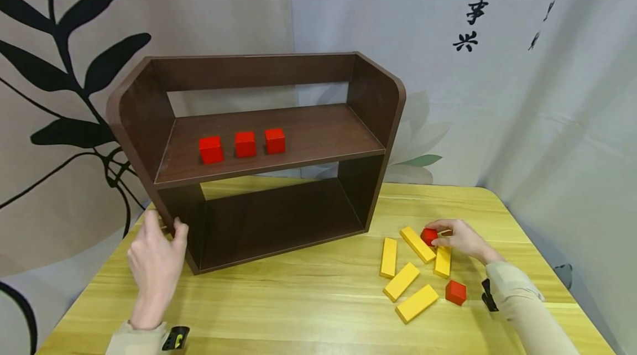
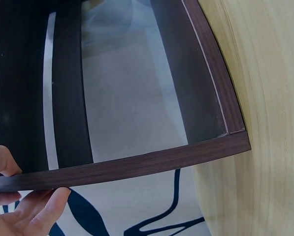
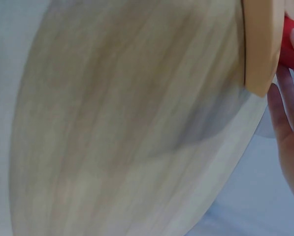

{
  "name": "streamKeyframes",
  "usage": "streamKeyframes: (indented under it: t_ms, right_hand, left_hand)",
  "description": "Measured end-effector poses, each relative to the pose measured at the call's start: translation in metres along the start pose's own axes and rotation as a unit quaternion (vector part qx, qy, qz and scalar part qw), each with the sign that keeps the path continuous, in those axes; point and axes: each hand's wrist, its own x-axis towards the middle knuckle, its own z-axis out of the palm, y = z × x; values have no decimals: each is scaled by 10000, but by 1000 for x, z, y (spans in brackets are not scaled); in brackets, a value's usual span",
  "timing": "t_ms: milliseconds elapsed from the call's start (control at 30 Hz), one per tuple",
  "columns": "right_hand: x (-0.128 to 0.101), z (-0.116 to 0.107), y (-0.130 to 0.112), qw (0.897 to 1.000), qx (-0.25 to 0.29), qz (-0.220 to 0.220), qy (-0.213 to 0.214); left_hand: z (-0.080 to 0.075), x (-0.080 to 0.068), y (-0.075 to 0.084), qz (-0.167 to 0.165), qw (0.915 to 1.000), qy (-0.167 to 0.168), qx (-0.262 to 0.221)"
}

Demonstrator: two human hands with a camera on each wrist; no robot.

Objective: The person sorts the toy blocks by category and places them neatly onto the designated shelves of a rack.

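A dark brown two-tier wooden shelf (image 1: pixel 278 164) stands on the table, with three red cubes (image 1: pixel 245 145) in a row on its upper board. My left hand (image 1: pixel 158 266) grips the shelf's left side panel, thumb on the inner face and fingers outside, as the left wrist view (image 2: pixel 33 211) also shows. Over at the right, my right hand (image 1: pixel 463 240) pinches a red cube (image 1: pixel 428 236) between thumb and fingers, among several yellow blocks (image 1: pixel 417 304). One more red cube (image 1: pixel 455 292) lies on the table nearer to me. The right wrist view shows the pinched cube (image 3: pixel 289 44) only partly.
The light wooden table (image 1: pixel 298 305) has a rounded far right corner. Behind it hangs a pale curtain (image 1: pixel 497 123) with dark leaf prints and writing. The yellow blocks lie loosely to the right of the shelf, close to its front right corner.
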Motion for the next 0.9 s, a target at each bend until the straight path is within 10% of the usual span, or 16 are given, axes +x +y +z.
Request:
streamKeyframes:
  t_ms: [900]
  right_hand:
    - [15,2,-55,9793,-1034,-863,1513]
  left_hand:
    - [-1,1,0,12,10000,40,-62]
